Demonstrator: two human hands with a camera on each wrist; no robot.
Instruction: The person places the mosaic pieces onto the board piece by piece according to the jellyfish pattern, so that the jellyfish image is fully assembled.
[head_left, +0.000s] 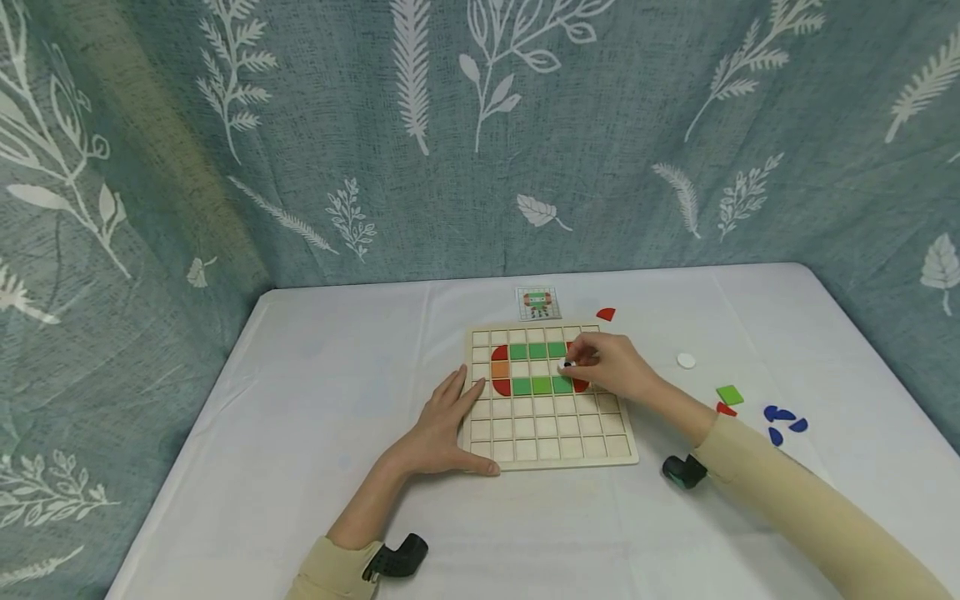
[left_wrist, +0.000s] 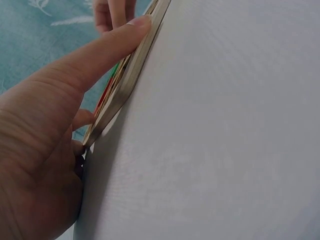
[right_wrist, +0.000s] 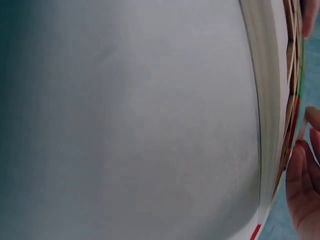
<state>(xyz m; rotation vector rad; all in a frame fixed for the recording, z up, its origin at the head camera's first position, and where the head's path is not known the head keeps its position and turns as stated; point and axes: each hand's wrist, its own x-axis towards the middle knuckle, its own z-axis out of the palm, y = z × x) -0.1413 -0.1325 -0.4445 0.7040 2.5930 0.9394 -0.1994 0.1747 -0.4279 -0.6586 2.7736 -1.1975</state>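
Observation:
A wooden grid board (head_left: 555,427) lies on the white table. Red, orange and green tiles (head_left: 542,386) fill some of its cells in a rounded shape. My left hand (head_left: 438,425) rests along the board's left side, fingers spread, with the thumb (left_wrist: 117,47) at the near edge. Over the right part of the pattern, my right hand (head_left: 611,362) pinches a small white piece with a black spot (head_left: 562,365) between thumb and fingertips. That hand covers some cells and tiles on the right, and whether the piece touches the board I cannot tell.
Behind the board lies a picture card (head_left: 537,303), with a red quarter-round piece (head_left: 606,314) to its right. Farther right are a white disc (head_left: 686,360), a green square (head_left: 729,395), a red piece (head_left: 725,409) and several blue pieces (head_left: 783,414).

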